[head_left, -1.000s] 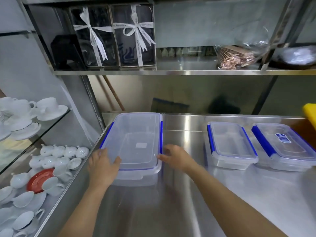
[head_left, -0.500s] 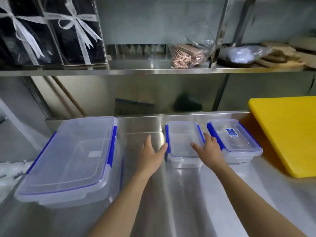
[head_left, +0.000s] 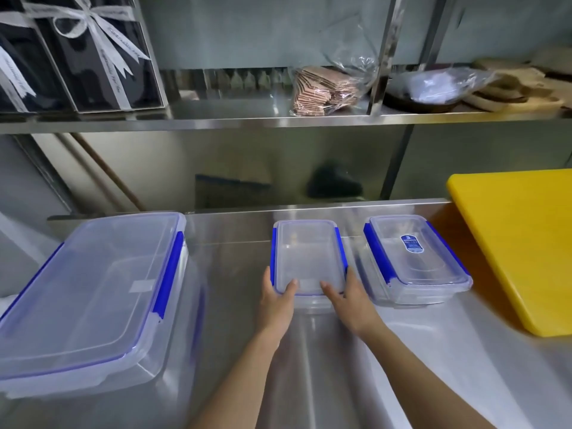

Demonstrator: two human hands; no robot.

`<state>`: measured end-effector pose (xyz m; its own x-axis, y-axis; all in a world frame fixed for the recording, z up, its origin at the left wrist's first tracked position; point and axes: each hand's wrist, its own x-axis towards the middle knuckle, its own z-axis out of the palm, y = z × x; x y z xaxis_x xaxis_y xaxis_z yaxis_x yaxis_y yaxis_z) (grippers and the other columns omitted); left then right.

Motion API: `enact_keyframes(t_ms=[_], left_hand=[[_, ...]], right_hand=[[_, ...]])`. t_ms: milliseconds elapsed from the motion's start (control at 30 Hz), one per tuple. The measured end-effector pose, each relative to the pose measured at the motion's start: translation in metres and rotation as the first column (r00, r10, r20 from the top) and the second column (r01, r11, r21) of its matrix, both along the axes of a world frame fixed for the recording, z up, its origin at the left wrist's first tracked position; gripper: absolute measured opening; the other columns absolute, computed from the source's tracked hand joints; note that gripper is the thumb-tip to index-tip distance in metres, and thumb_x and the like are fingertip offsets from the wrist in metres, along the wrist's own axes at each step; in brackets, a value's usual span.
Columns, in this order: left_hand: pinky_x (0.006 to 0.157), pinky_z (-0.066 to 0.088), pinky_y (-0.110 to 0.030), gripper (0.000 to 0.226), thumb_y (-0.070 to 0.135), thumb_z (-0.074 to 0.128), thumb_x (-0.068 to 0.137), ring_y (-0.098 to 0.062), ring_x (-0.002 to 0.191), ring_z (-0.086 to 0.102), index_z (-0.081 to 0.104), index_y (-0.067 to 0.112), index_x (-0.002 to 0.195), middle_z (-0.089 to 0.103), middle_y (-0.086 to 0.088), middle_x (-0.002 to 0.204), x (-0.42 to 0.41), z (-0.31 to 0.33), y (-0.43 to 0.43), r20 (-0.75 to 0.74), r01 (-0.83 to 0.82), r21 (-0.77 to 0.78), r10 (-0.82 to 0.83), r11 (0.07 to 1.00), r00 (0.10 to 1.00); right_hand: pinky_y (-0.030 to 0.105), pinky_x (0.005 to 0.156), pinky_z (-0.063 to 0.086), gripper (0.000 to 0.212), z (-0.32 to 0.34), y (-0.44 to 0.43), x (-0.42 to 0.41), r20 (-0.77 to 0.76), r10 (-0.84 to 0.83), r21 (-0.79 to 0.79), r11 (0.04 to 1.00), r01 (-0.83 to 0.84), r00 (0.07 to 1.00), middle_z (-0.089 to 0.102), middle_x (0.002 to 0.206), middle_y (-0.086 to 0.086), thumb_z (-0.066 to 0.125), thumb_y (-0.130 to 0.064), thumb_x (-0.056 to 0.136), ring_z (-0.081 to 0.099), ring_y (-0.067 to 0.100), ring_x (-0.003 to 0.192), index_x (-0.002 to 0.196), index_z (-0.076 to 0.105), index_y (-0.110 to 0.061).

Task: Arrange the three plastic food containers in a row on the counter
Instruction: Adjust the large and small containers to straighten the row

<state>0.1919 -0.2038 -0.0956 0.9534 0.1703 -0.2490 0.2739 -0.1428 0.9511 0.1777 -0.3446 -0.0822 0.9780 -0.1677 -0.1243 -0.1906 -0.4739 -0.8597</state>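
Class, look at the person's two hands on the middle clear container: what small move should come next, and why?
Probably slide the small clear blue-clipped container a little left. The left hand and right hand grip its near corners, yet it sits much nearer the labelled clear container than the large clear blue-clipped container, so the row on the steel counter looks unevenly spaced.

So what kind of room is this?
Probably a café or restaurant kitchen: a shiny steel counter with steel shelves above, a big yellow plastic cutting board, and clear plastic food containers with blue clips.
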Motion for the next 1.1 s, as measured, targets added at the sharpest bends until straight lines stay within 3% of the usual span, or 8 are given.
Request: enact_keyframes(t_ms=[333, 467, 567, 633, 733, 833, 1000, 1100], left_hand=[[0.089, 0.044, -0.031, 0.063, 0.036, 0.058, 0.086, -0.016, 0.109, 0.053, 0.027, 0.028, 0.14, 0.051, 0.002, 0.13, -0.004, -0.005, 0.038, 0.046, -0.055, -0.038, 0.056, 0.998, 0.997], [0.078, 0.046, -0.023, 0.062, 0.036, 0.058, 0.086, -0.013, 0.105, 0.054, 0.027, 0.027, 0.139, 0.051, 0.002, 0.129, -0.002, -0.007, 0.04, 0.076, -0.051, -0.033, 0.053, 0.998, 0.996], [0.086, 0.051, -0.032, 0.062, 0.038, 0.058, 0.086, -0.017, 0.108, 0.055, 0.027, 0.026, 0.139, 0.051, -0.002, 0.131, -0.002, -0.006, 0.04, 0.062, -0.052, 0.0, 0.052, 0.999, 0.997], [0.096, 0.048, -0.041, 0.068, 0.044, 0.057, 0.085, -0.024, 0.117, 0.051, 0.024, 0.023, 0.141, 0.046, -0.006, 0.138, -0.001, -0.003, 0.04, 0.02, -0.071, 0.154, 0.069, 0.986, 0.997], [0.104, 0.038, -0.045, 0.07, 0.045, 0.054, 0.085, -0.029, 0.128, 0.04, 0.023, 0.018, 0.142, 0.038, -0.01, 0.145, 0.001, 0.012, 0.033, 0.144, -0.15, 0.474, 0.092, 0.867, 0.985], [0.107, 0.035, -0.041, 0.06, 0.033, 0.055, 0.088, -0.026, 0.132, 0.037, 0.031, 0.016, 0.14, 0.039, -0.009, 0.146, 0.003, 0.032, 0.005, 0.345, -0.169, 0.551, -0.039, 0.817, 0.938], [0.106, 0.033, -0.033, 0.062, 0.04, 0.051, 0.089, -0.018, 0.135, 0.034, 0.024, 0.027, 0.142, 0.033, 0.002, 0.15, 0.001, 0.039, -0.074, 0.294, 0.132, 0.458, -0.289, 0.879, 0.911], [0.108, 0.031, -0.039, 0.071, 0.049, 0.051, 0.086, -0.017, 0.139, 0.027, 0.013, 0.034, 0.144, 0.021, 0.006, 0.155, 0.002, 0.029, -0.117, 0.109, 0.343, 0.3, -0.39, 0.89, 0.915]], right_hand=[[0.048, 0.092, 0.05, 0.067, -0.003, 0.035, 0.012, -0.023, 0.139, -0.068, 0.988, -0.14, 0.99, 0.044, 0.131, 0.012, 0.049, -0.044, 0.087, 0.058, 0.024, 0.103, 0.14, 0.017, -0.017], [0.047, 0.091, 0.05, 0.067, -0.004, 0.036, 0.014, -0.022, 0.166, -0.094, 0.981, -0.167, 0.986, 0.042, 0.133, 0.012, 0.047, -0.046, 0.088, 0.056, 0.024, 0.106, 0.14, 0.015, -0.018], [0.047, 0.09, 0.051, 0.062, -0.001, 0.032, 0.016, -0.039, 0.182, -0.133, 0.974, -0.185, 0.983, 0.046, 0.129, 0.01, 0.047, -0.051, 0.086, 0.056, 0.024, 0.107, 0.134, 0.025, -0.018], [0.045, 0.089, 0.051, 0.057, 0.004, 0.023, 0.019, -0.054, 0.176, -0.236, 0.954, -0.184, 0.983, 0.05, 0.126, 0.01, 0.046, -0.053, 0.086, 0.056, 0.025, 0.105, 0.128, 0.035, -0.017], [0.045, 0.087, 0.052, 0.046, 0.017, -0.001, 0.024, 0.027, 0.077, -0.346, 0.936, -0.063, 0.997, 0.06, 0.12, 0.01, 0.047, -0.044, 0.089, 0.06, 0.027, 0.102, 0.124, 0.047, -0.015], [0.046, 0.081, 0.053, 0.029, 0.03, -0.035, 0.027, 0.209, -0.094, -0.402, 0.899, 0.174, 0.973, 0.068, 0.105, 0.015, 0.048, -0.031, 0.09, 0.063, 0.033, 0.092, 0.109, 0.059, -0.012], [0.047, 0.093, 0.043, 0.037, 0.031, -0.098, 0.021, 0.392, -0.344, -0.457, 0.732, 0.505, 0.853, 0.058, 0.123, 0.018, 0.054, -0.028, 0.088, 0.052, 0.034, 0.111, 0.118, 0.055, -0.008], [0.051, 0.106, 0.026, 0.059, 0.022, -0.124, 0.013, 0.23, -0.451, -0.536, 0.681, 0.498, 0.863, 0.035, 0.144, 0.018, 0.05, -0.046, 0.086, 0.03, 0.036, 0.132, 0.134, 0.038, -0.014]])
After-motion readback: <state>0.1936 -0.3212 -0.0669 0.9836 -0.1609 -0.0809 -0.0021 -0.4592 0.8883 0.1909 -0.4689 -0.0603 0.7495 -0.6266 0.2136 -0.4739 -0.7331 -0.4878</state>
